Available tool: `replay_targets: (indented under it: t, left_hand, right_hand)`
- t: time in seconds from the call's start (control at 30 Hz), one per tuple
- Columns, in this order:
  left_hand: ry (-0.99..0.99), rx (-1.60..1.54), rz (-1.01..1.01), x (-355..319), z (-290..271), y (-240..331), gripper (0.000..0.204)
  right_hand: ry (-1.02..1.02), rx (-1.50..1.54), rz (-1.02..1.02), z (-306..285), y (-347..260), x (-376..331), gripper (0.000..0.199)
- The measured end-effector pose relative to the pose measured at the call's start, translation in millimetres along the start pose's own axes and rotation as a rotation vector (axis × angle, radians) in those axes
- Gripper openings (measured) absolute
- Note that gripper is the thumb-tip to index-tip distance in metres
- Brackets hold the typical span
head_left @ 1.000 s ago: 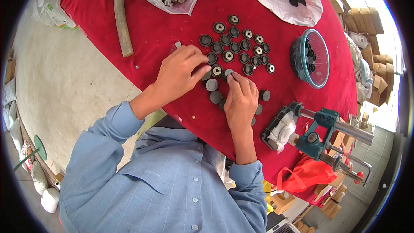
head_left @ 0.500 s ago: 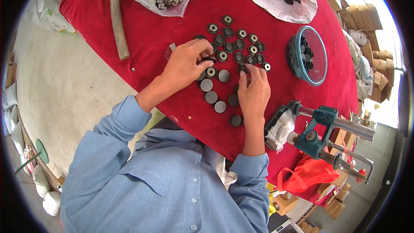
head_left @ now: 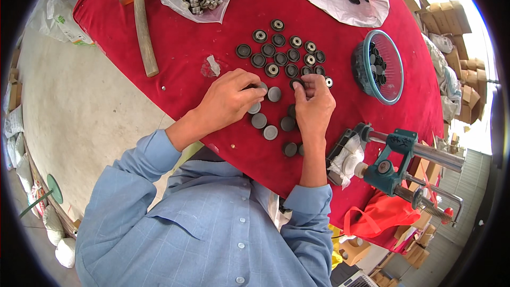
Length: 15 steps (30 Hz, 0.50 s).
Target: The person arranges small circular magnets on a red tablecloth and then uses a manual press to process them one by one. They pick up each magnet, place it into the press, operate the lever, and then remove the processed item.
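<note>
My left hand point(head_left: 229, 97) is closed in a pinch at the near left of a cluster of round pieces. A grey round cap point(head_left: 262, 86) shows at its fingertips, partly covered by them. To the right, my right hand point(head_left: 314, 105) grips a black round cap point(head_left: 297, 83) between thumb and fingers. Beyond both hands lie several black cup-shaped caps point(head_left: 243, 50), some with a silver bearing point(head_left: 272, 69) seated inside. Several flat grey caps point(head_left: 259, 121) lie face down between my hands, and darker caps point(head_left: 288, 123) sit beside my right wrist.
On the red cloth point(head_left: 186, 85) lie a wooden-handled hammer point(head_left: 145, 34), a bag of bearings point(head_left: 228, 8) and a white sack of black caps point(head_left: 366, 16). A clear bowl point(head_left: 397, 69) holds more caps. A green hand press point(head_left: 399, 154) stands at the right, beside a red bag point(head_left: 385, 215).
My left hand has drawn back toward me, uncovering black caps beyond it; a bearing piece seen near its thumb is now out of sight. My right hand's black cap shows more fully.
</note>
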<state>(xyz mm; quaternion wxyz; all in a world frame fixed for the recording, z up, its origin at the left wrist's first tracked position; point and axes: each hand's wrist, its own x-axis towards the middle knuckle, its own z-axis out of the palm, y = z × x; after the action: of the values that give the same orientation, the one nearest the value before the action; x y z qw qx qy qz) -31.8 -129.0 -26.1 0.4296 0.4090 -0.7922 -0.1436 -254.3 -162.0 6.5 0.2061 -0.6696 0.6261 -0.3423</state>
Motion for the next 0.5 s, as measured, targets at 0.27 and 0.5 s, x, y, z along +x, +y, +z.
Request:
replay_targets:
  t: [0.27, 0.5]
  left_hand:
    - [0.012, 0.03, -0.066, -9, 4, -2, 0.024]
    - [-0.06, 0.044, 0.037, -9, -3, 1, 0.027]
  right_hand:
    - [0.02, 0.104, -0.096, 8, -21, 8, 0.02]
    - [0.001, 0.065, -0.202, 26, -23, 18, 0.02]
